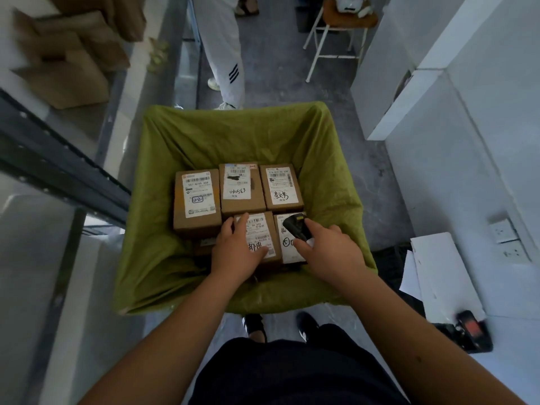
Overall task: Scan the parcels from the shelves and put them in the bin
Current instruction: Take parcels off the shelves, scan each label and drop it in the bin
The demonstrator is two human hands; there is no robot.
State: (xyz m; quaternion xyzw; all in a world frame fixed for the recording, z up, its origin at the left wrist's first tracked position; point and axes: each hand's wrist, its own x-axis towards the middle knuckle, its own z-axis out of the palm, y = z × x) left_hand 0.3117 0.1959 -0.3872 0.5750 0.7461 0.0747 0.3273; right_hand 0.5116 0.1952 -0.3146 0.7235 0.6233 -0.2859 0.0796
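Left hand grips a parcel in the bin; right hand clasps the scanner.

A bin lined with olive-green fabric stands on the grey floor, holding five labelled cardboard parcels (labels up).
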